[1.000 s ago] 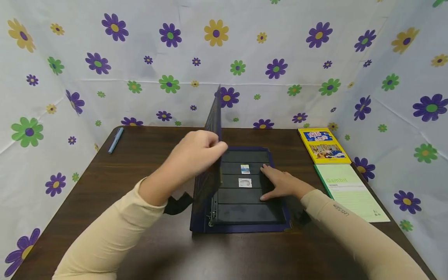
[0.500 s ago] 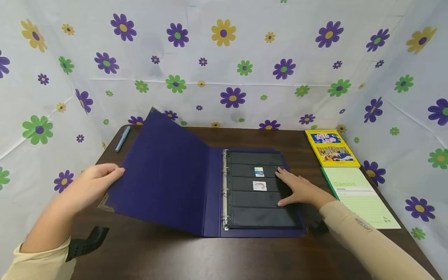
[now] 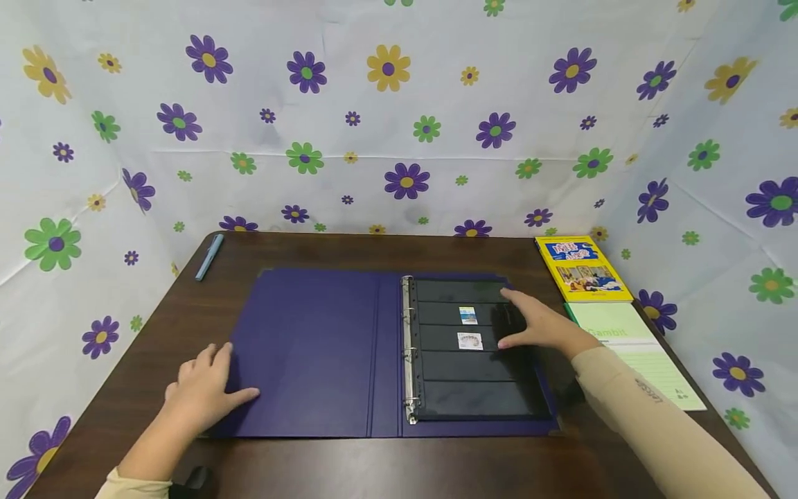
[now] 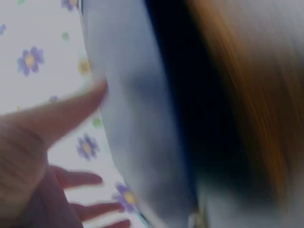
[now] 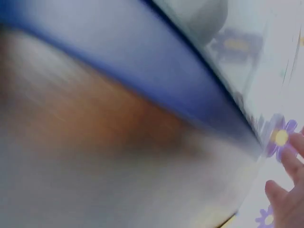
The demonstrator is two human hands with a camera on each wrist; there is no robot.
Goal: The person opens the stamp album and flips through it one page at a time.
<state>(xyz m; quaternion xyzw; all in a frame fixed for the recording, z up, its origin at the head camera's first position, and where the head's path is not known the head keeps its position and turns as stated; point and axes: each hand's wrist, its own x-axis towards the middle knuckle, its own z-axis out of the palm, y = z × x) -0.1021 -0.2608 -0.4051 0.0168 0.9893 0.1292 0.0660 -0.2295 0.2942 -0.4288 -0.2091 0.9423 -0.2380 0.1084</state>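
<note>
A purple ring binder (image 3: 312,353) lies spread flat on the table, its bare cover on the left. On its right side, over the metal rings (image 3: 409,353), is a black pocket page (image 3: 474,398) holding a blue-and-green stamp (image 3: 467,315) and, below it, a whitish stamp (image 3: 470,341). My left hand (image 3: 201,391) is at the cover's left edge, fingers spread and thumb over the purple surface. My right hand (image 3: 542,322) is over the page's right edge, fingers and thumb apart, with nothing held. Both wrist views are blurred by motion.
A blue pen (image 3: 209,257) lies at the table's back left corner. Along the right edge are a yellow book (image 3: 582,269) and, in front of it, a pale green notebook (image 3: 636,353), partly behind my right forearm. A flowered cloth (image 3: 349,90) hangs behind the dark wooden table (image 3: 299,468).
My left hand has swung the binder's cover over to the left, laid it flat and let go of it. My right hand has stayed by the page's right edge.
</note>
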